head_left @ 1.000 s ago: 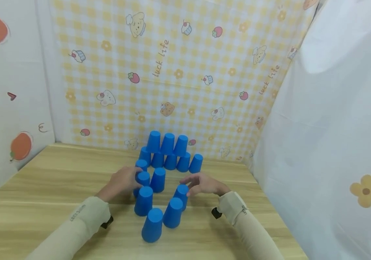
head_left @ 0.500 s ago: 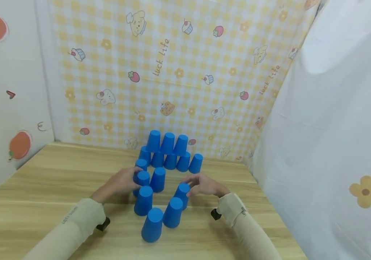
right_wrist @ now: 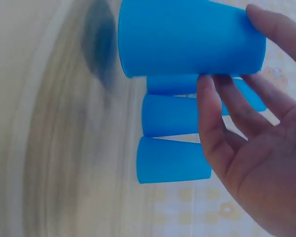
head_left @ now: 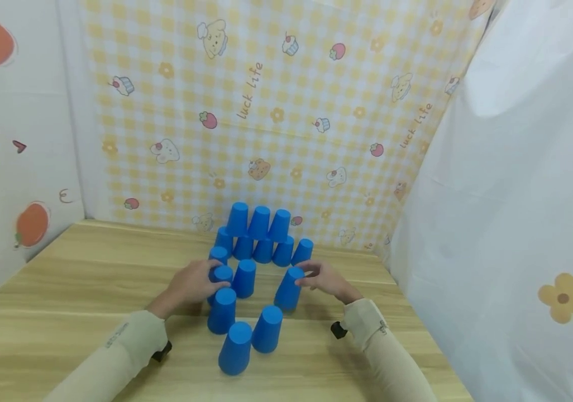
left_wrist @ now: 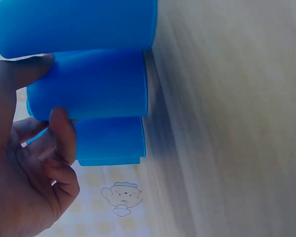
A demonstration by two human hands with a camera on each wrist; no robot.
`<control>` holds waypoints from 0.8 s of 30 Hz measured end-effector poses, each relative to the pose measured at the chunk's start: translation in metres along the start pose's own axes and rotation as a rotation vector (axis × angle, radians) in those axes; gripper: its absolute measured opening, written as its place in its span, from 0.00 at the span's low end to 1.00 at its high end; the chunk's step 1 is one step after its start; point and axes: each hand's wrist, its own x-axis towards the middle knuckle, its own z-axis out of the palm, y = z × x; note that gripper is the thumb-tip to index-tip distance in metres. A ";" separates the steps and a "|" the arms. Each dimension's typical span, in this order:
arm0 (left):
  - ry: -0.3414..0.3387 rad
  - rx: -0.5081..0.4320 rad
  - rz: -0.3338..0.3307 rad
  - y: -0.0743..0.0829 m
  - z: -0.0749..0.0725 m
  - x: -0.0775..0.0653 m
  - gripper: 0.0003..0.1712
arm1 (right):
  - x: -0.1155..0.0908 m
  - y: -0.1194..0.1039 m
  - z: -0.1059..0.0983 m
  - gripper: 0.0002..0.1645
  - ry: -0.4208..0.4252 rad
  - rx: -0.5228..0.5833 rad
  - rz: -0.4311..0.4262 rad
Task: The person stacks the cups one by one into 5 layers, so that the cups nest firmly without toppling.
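We see long, pale beige sleeves (head_left: 100, 363) with wide cuffs (head_left: 149, 329), each bearing small dark lettering (head_left: 117, 335), partly illegible. Beneath each cuff shows a small black block (head_left: 339, 330). Left hand (head_left: 191, 283) and right hand (head_left: 324, 279) are bare.

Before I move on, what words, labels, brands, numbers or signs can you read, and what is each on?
"luck life": backdrop, near the middle, running steeply upward.
"luck life": backdrop again, towards its right edge.
Left sleeve: lettering on the cuff, too small and blurred to read surely.
Right sleeve: small cuff mark, unreadable.
Cups: none on the sides that show.
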 end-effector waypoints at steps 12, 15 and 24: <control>-0.016 -0.010 -0.027 0.001 0.000 0.005 0.34 | 0.002 -0.006 -0.014 0.35 0.241 0.109 0.124; -0.012 -0.020 -0.028 0.000 -0.001 0.004 0.34 | 0.004 -0.006 -0.018 0.36 0.292 0.117 0.129; -0.019 -0.040 -0.036 0.001 -0.003 0.003 0.36 | 0.011 -0.018 -0.034 0.36 0.412 0.151 0.075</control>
